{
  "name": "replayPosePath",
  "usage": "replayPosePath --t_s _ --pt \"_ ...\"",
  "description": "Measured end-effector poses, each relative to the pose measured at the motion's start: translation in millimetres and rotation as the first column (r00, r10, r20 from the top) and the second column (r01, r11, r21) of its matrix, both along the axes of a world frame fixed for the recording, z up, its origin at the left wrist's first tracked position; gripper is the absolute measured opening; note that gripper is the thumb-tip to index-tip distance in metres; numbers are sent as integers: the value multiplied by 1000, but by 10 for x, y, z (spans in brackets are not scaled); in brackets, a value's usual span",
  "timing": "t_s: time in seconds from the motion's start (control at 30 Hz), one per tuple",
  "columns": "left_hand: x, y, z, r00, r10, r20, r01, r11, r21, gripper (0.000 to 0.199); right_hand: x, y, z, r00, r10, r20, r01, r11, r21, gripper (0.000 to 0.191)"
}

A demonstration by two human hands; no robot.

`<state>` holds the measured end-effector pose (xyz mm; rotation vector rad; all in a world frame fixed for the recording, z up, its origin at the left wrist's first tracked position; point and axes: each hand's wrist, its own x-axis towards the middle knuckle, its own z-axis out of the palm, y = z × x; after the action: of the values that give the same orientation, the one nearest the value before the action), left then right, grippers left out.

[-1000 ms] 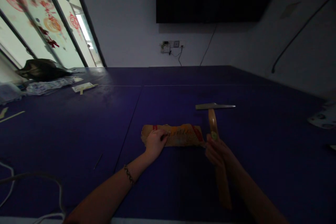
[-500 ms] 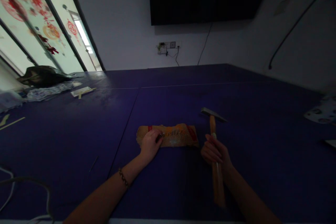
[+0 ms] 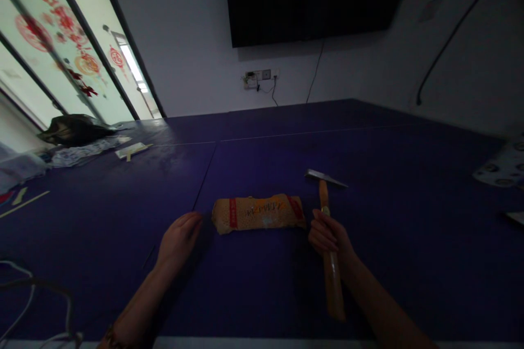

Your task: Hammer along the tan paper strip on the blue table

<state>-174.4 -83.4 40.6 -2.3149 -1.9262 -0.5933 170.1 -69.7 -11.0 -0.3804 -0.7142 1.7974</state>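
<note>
A flattened brown cardboard piece (image 3: 257, 214) with red bands and a row of dark marks lies on the purple table (image 3: 245, 283). To its left is my left hand (image 3: 180, 237), apart from the cardboard, its fingers curled together; what they hold, if anything, is too small to make out. My right hand (image 3: 329, 232), right of the cardboard, grips the wooden handle of a hammer (image 3: 323, 193). The hammer's metal head points away from me, above the table.
At the far left are a dark bag (image 3: 76, 130), plastic packaging (image 3: 84, 152) and a white item (image 3: 131, 150). Pale cables (image 3: 30, 300) lie near left. A patterned item (image 3: 501, 169) sits at the right edge. A screen (image 3: 319, 0) hangs on the wall.
My left hand has moved off the cardboard to the left, uncovering its left red band. My right hand still holds the hammer, nearly in place. The view has shifted slightly.
</note>
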Motion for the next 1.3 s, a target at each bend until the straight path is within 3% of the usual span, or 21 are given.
replayPosePath --t_s 0.13,0.27,0.6,0.73,0.87,1.07,1.2,1.3 --pt "-416 -372 -21 953 233 -196 -252 965 -76 37 -14 1 -9 998 10 69 -9 1000 -19 36" --pt "-652 -568 -74 885 314 -344 -390 904 -178 38 -22 5 -11 989 17 145 -14 1000 -17 39" --pt "-645 -578 50 875 351 -333 -442 859 -257 31 -31 15 5 977 26 210 -23 1000 -18 41" --pt "-733 -516 51 886 356 -297 -450 816 -363 20 -36 21 2 973 30 227 -26 999 -21 44" --pt "-790 -463 29 895 391 -216 -446 801 -398 20 -48 25 12 972 55 228 -50 998 -29 44" --pt "-601 -326 81 881 472 -7 -457 848 -270 26 -53 23 22 979 98 178 -96 995 -23 40" --pt "-356 -117 53 903 306 301 -277 951 -136 26 -54 35 -9 983 127 134 -126 992 -17 40" --pt "-111 56 4 888 128 441 -104 991 -79 28 -51 41 -23 984 143 107 -143 990 -11 39"
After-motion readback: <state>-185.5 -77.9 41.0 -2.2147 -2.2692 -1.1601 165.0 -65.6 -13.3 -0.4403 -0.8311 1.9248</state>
